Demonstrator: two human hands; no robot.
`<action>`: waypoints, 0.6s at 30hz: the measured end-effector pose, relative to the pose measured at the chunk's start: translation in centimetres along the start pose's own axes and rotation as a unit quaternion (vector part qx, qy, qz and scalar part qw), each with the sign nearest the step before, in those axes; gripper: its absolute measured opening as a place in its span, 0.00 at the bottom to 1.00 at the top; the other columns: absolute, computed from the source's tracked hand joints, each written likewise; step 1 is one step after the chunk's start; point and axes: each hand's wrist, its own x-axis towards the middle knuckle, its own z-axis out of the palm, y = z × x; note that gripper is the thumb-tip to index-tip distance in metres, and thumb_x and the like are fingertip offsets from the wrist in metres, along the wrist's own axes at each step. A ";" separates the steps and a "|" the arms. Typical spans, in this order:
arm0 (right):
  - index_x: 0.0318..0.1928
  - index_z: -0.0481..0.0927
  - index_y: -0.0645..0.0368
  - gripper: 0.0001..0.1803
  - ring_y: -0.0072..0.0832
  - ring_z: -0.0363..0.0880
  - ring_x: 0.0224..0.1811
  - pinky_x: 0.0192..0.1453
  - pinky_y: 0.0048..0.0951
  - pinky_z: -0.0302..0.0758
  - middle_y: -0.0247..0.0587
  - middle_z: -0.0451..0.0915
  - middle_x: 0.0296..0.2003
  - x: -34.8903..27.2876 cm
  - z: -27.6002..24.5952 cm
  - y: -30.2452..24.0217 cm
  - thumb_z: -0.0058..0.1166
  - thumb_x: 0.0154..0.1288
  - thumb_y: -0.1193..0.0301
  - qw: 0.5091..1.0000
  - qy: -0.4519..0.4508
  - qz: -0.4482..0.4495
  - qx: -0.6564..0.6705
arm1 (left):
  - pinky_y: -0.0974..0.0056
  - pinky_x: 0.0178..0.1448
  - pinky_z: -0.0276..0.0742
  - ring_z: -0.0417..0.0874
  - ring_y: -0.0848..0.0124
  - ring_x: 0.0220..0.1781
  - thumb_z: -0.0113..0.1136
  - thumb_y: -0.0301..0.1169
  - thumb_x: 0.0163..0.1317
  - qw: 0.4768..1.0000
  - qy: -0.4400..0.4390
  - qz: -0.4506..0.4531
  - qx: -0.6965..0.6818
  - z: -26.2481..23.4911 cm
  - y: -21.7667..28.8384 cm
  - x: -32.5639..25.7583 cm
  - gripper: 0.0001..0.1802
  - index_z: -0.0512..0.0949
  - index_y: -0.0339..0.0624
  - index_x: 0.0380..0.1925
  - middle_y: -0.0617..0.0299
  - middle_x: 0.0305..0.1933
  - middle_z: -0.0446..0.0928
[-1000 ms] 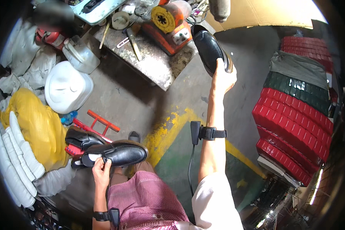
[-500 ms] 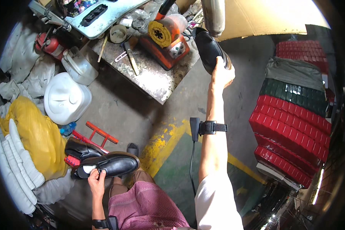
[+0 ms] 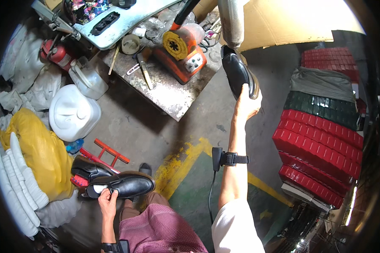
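Note:
My right hand [image 3: 245,104] is stretched far out and grips a black leather shoe [image 3: 237,71], toe pointing up toward a grey cylindrical machine part [image 3: 231,21]. My left hand [image 3: 107,199] sits low by my knee and holds a second black shoe [image 3: 122,184] at its heel opening. That shoe lies sideways. Another black shoe [image 3: 88,168] rests just behind it on a red rack [image 3: 107,152].
A grimy workbench [image 3: 164,86] carries an orange power tool [image 3: 181,52], hand tools and a tin. White plastic jugs [image 3: 74,111], a yellow sack [image 3: 40,152] and white sacks crowd the left. Stacked red and green crates [image 3: 321,143] stand at right. A yellow floor line [image 3: 185,162] runs below.
My right hand has carried its shoe farther out and up to the grey cylinder. My left hand stays on the other shoe; the view has shifted toward the bench.

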 end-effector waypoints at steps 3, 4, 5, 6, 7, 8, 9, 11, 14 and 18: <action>0.46 0.74 0.63 0.28 0.39 0.76 0.44 0.51 0.33 0.68 0.50 0.77 0.40 0.1 0.2 0.3 0.61 0.46 0.60 1.000 0.001 0.010 0.004 | 0.74 0.21 0.50 0.55 0.84 0.19 0.57 0.26 0.53 1.000 -0.009 -0.003 0.018 -0.2 0.2 0.0 0.15 0.64 0.34 0.13 0.69 0.20 0.58; 0.47 0.73 0.64 0.29 0.39 0.76 0.43 0.50 0.33 0.69 0.51 0.77 0.42 0.1 0.3 0.4 0.61 0.46 0.60 1.000 -0.004 0.017 0.018 | 0.74 0.21 0.50 0.55 0.84 0.19 0.57 0.26 0.53 1.000 -0.007 -0.004 0.019 -0.3 -0.2 0.0 0.15 0.64 0.34 0.13 0.69 0.20 0.58; 0.48 0.72 0.65 0.30 0.39 0.76 0.43 0.49 0.32 0.70 0.51 0.76 0.43 0.0 0.5 0.5 0.61 0.46 0.60 0.999 -0.010 0.025 0.032 | 0.74 0.21 0.50 0.55 0.84 0.19 0.57 0.26 0.53 1.000 -0.005 -0.006 0.020 -0.4 -0.3 -0.1 0.15 0.64 0.33 0.13 0.69 0.20 0.58; 0.48 0.72 0.65 0.30 0.39 0.76 0.43 0.49 0.32 0.70 0.51 0.76 0.43 0.7 0.8 1.9 0.61 0.46 0.60 0.999 -0.004 0.021 0.029 | 0.74 0.21 0.50 0.55 0.84 0.19 0.57 0.26 0.53 1.000 -0.011 -0.003 0.016 -0.1 -0.3 -0.1 0.15 0.64 0.33 0.13 0.69 0.20 0.58; 0.47 0.72 0.64 0.27 0.40 0.76 0.42 0.50 0.34 0.71 0.50 0.76 0.42 1.7 1.5 4.1 0.60 0.47 0.62 0.988 0.029 0.076 0.134 | 0.74 0.21 0.50 0.55 0.84 0.19 0.57 0.26 0.53 1.000 -0.015 0.007 0.010 0.3 -0.2 0.0 0.15 0.64 0.34 0.13 0.69 0.20 0.58; 0.46 0.73 0.63 0.24 0.41 0.76 0.42 0.50 0.36 0.71 0.49 0.77 0.41 2.4 2.0 5.4 0.58 0.48 0.64 0.961 0.058 0.130 0.238 | 0.74 0.21 0.50 0.55 0.84 0.19 0.57 0.25 0.53 1.000 -0.017 0.016 0.006 0.5 -0.2 0.1 0.15 0.64 0.34 0.13 0.69 0.20 0.58; 0.42 0.72 0.65 0.21 0.42 0.78 0.37 0.45 0.41 0.75 0.50 0.77 0.39 1.5 1.2 3.5 0.55 0.50 0.65 0.875 -0.073 0.328 0.348 | 0.74 0.21 0.50 0.55 0.84 0.19 0.57 0.25 0.53 1.000 -0.005 0.014 0.013 -0.2 -0.3 0.0 0.15 0.64 0.34 0.13 0.69 0.20 0.58; 0.40 0.71 0.65 0.19 0.44 0.78 0.33 0.39 0.41 0.78 0.54 0.76 0.37 -0.2 1.6 2.8 0.49 0.53 0.63 0.742 -0.111 0.478 0.456 | 0.74 0.22 0.50 0.56 0.84 0.20 0.57 0.25 0.53 1.000 0.007 -0.014 -0.013 -1.1 -0.8 -0.3 0.16 0.63 0.35 0.12 0.70 0.20 0.58; 0.43 0.69 0.66 0.22 0.45 0.78 0.35 0.40 0.39 0.78 0.55 0.75 0.38 0.3 1.8 4.4 0.45 0.54 0.61 0.682 -0.142 0.510 0.505 | 0.74 0.22 0.49 0.55 0.83 0.20 0.56 0.26 0.54 1.000 0.002 0.008 0.010 -0.8 -1.6 -0.1 0.17 0.62 0.36 0.12 0.70 0.20 0.58; 0.45 0.67 0.72 0.24 0.51 0.76 0.41 0.42 0.40 0.78 0.61 0.74 0.40 0.8 3.0 3.2 0.43 0.56 0.62 0.627 -0.136 0.516 0.568 | 0.74 0.20 0.50 0.56 0.84 0.18 0.56 0.26 0.54 0.999 0.002 -0.023 -0.027 -0.9 -1.8 -0.1 0.17 0.62 0.36 0.11 0.70 0.20 0.58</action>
